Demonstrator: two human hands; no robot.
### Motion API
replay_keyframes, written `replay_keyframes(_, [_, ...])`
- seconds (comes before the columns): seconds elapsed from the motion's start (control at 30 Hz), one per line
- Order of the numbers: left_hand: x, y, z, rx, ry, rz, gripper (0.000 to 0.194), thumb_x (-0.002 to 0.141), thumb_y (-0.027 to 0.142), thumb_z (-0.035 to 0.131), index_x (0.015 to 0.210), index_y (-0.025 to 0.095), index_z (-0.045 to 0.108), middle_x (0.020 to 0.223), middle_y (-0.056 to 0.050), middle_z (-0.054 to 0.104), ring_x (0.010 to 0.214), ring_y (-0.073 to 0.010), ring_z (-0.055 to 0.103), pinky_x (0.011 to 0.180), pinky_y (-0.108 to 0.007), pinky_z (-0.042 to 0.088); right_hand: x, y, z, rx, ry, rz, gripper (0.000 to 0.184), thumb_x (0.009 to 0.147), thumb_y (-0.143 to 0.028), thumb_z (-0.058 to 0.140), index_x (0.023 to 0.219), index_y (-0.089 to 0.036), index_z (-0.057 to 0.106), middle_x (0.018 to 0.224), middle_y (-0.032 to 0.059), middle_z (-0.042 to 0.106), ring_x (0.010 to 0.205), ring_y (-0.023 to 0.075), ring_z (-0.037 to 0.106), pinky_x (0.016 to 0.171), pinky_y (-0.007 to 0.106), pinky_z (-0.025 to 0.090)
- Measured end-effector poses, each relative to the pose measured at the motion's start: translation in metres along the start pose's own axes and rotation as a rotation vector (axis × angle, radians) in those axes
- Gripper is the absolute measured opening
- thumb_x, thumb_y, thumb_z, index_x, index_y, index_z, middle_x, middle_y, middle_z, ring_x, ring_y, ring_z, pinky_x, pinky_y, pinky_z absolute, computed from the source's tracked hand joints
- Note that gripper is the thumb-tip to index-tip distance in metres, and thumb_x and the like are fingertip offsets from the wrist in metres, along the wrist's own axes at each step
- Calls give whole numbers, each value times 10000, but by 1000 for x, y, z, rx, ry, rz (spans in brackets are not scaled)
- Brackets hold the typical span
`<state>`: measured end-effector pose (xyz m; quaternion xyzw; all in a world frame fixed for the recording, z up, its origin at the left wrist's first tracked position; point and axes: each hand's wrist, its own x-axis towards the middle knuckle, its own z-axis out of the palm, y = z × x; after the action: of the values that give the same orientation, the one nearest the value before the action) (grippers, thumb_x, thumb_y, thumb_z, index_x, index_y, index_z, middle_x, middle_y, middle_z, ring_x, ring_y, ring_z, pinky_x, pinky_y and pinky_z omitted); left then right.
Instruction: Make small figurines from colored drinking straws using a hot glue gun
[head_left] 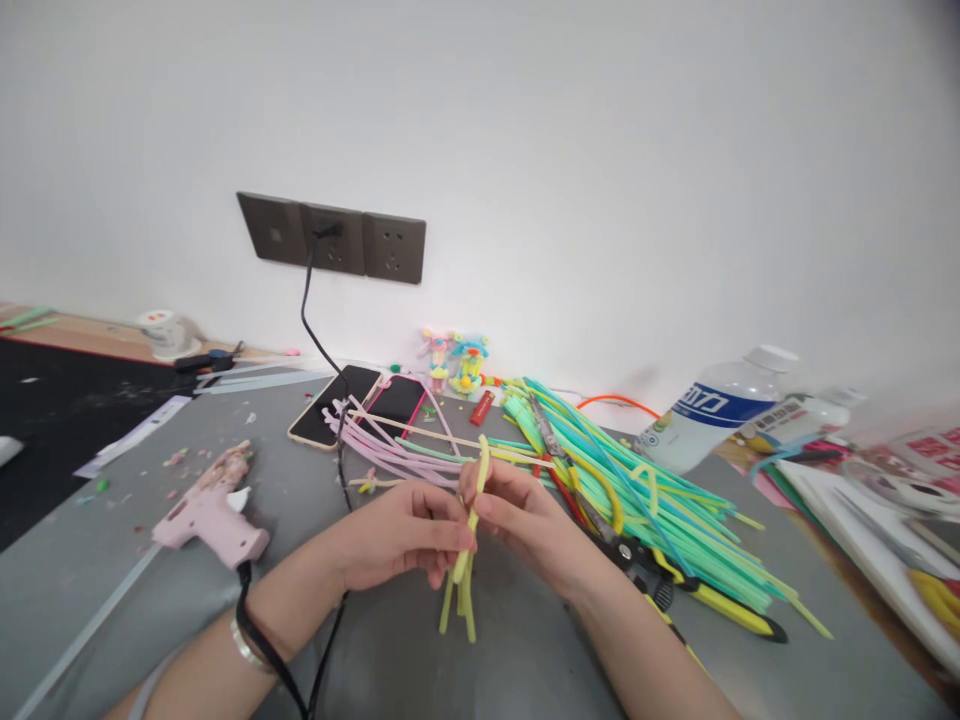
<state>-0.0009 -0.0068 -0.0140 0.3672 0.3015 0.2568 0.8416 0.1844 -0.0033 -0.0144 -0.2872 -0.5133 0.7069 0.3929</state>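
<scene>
Yellow pipe cleaners (466, 590) are pinched between my two hands above the grey table, several short ends hanging down below my fingers. My left hand (409, 535) grips them from the left, and a silver bangle circles that wrist. Slightly higher, my right hand (525, 515) holds the upper part between thumb and fingers, with one end standing up past the fingertips. Behind my hands lies a bunch of lilac pipe cleaners (397, 455). To the right is a large pile of green and yellow pipe cleaners (675, 530).
A pink glue gun (214, 520) lies at left, its black cord (305, 300) running near my left arm. Pliers (637, 555) and yellow-handled scissors (574, 470) rest by the pile. Two phones (337, 405), small figures (469, 365) and a tilted bottle (712, 410) stand or lie near the wall.
</scene>
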Motion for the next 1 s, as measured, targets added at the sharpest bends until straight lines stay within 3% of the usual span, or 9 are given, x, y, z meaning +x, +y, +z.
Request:
replay_keyframes(0.33, [1, 0, -1, 17, 11, 44, 244, 737, 292, 821, 737, 142, 629, 626, 21, 606, 476, -52, 539, 454, -151, 496, 3, -5, 4, -141, 52, -111, 222, 847, -376, 744, 793, -192, 631, 747, -16, 591, 682, 131, 532, 664, 249, 429])
replay_keyframes(0.63, [3, -1, -2, 12, 2, 5, 248, 761, 312, 800, 816, 141, 628, 656, 31, 592, 417, -27, 510, 399, -122, 473, 3, -5, 4, -151, 36, -74, 253, 853, -407, 733, 791, -188, 623, 714, -17, 590, 658, 130, 542, 646, 250, 432])
replay_keyframes(1.0, [0, 0, 2, -56, 5, 66, 276, 785, 265, 784, 736, 162, 532, 591, 45, 560, 433, -34, 505, 411, -117, 477, 4, -4, 6, -168, 23, -204, 172, 926, -328, 654, 830, -188, 629, 789, -1, 598, 711, 132, 548, 677, 250, 438])
